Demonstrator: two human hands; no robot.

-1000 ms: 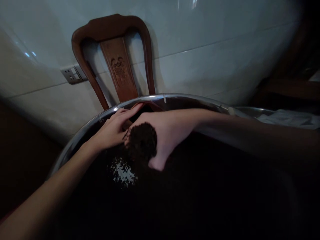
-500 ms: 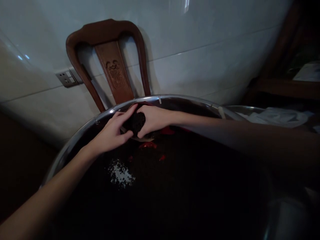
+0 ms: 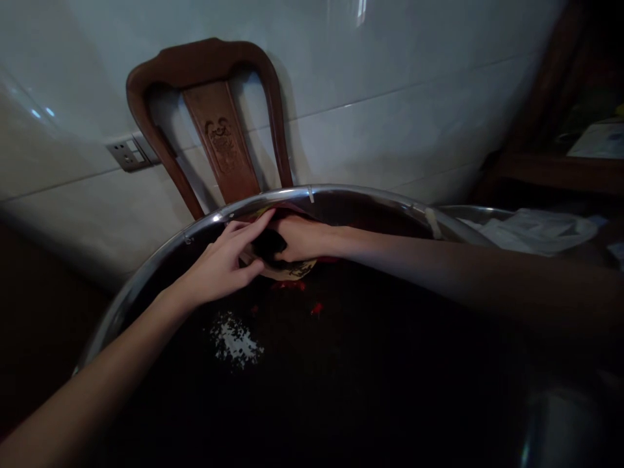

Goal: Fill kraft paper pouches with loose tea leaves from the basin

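Near the far rim of a large metal basin (image 3: 287, 193), a small bag (image 3: 287, 272) with a pale printed side and some red and yellow shows between my hands. My left hand (image 3: 231, 253) holds the bag at its left, thumb and forefinger spread around its dark mouth. My right hand (image 3: 305, 237) reaches into that mouth from the right; its fingers are hidden inside, so what they hold cannot be seen. Dark loose material (image 3: 316, 370) fills the basin. A pale patch (image 3: 238, 341) shows through it at the left, and red bits (image 3: 316, 308) lie near the bag.
A carved wooden chair (image 3: 219, 136) stands behind the basin against a tiled wall (image 3: 370, 84) with a socket (image 3: 127, 153). At right, a white plastic bag (image 3: 541, 231) lies by another metal rim (image 3: 480, 209). Dark wooden furniture (image 3: 541, 170) is further back.
My right hand, earlier around a dark clump at the bag's mouth, has moved down and in, hiding its fingers. More of the bag's printed side shows. My left hand stays nearly in place.
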